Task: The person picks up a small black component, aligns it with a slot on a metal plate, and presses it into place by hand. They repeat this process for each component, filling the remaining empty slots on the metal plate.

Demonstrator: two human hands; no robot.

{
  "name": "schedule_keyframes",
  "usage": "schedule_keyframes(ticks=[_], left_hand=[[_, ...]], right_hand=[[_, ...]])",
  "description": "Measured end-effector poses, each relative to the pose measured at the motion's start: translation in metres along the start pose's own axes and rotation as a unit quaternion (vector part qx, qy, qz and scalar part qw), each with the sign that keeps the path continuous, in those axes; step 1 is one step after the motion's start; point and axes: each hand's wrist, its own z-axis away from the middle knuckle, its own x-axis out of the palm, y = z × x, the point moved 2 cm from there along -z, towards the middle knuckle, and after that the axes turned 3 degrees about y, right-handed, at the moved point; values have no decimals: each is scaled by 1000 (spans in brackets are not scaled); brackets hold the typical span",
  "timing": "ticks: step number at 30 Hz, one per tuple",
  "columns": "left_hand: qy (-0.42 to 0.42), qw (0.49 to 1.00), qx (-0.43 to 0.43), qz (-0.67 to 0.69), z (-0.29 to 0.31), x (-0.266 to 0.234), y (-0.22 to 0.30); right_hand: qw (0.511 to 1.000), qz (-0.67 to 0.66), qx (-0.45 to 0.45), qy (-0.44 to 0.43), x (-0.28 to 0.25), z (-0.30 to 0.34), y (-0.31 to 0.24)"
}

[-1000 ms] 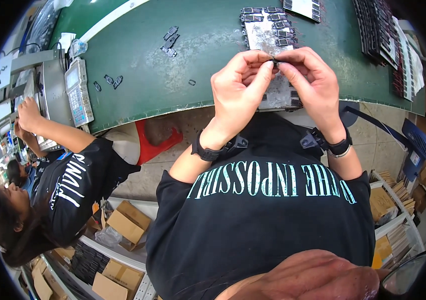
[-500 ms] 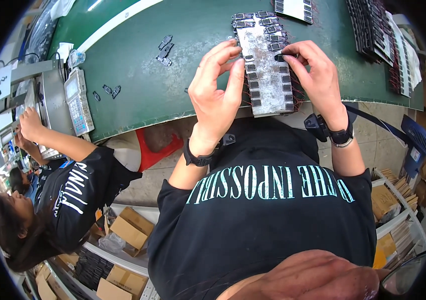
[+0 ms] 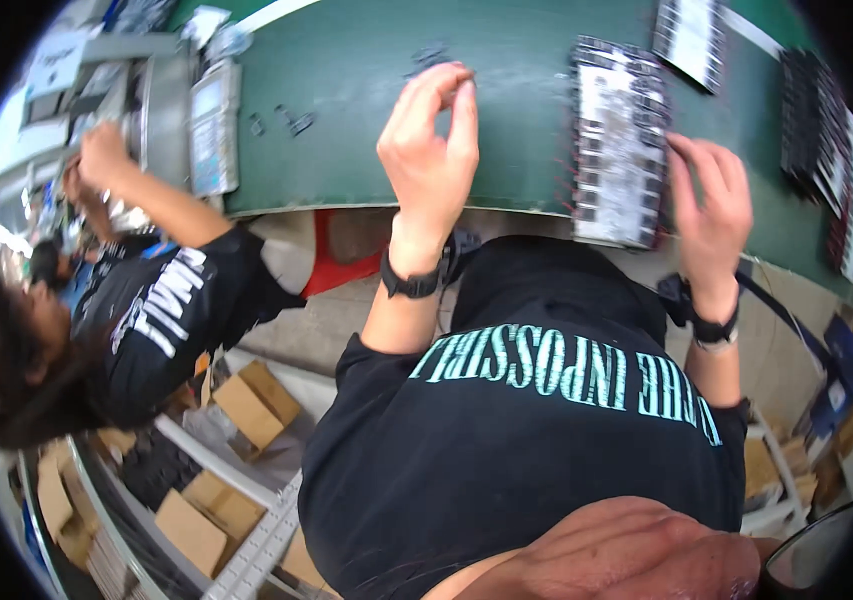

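Note:
My left hand [image 3: 431,150] is raised over the green table, left of the plate and just before a small cluster of dark parts [image 3: 430,54]. Its thumb and fingertips are pinched together; whatever lies between them is too small to make out. Beside the right edge of the metal plate [image 3: 618,150], my right hand [image 3: 714,205] has thumb and forefinger nearly together, with any thing between them hidden. Rows of small black rectangular parts line both long sides of the plate, with thin reddish wires along the edges. Motion blurs the picture.
Another loaded plate [image 3: 689,45] lies at the far right, and a stack of dark strips [image 3: 811,130] stands beyond. A few loose parts [image 3: 296,122] lie at left, near a grey keypad device [image 3: 214,130]. A co-worker [image 3: 176,300] sits at left. Cardboard boxes [image 3: 258,400] stand below.
My left hand has left the plate's left side and closed to a pinch near the loose parts. My right hand has moved off the plate to its right edge. The whole view has shifted.

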Motion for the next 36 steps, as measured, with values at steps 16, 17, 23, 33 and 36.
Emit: schedule_keyframes(ticks=[16,17,23,33,36], left_hand=[[-119,933,58,-334,-39,-17,-45],[-123,927,82,-345,-39,-15,-45],[-88,906,192,-368,-39,-11,-28],[-278,900,-251,224,18,37,47],[-271,854,-301,326,25,40,43]], right_hand=[[993,-7,-20,-118,-1,-6,-7],[994,-18,-19,-108,-2,-5,-8],[982,-164,81,-44,-11,3,-16],[792,-530,275,-131,13,0,-31],[781,-543,283,-124,22,0,-26]])
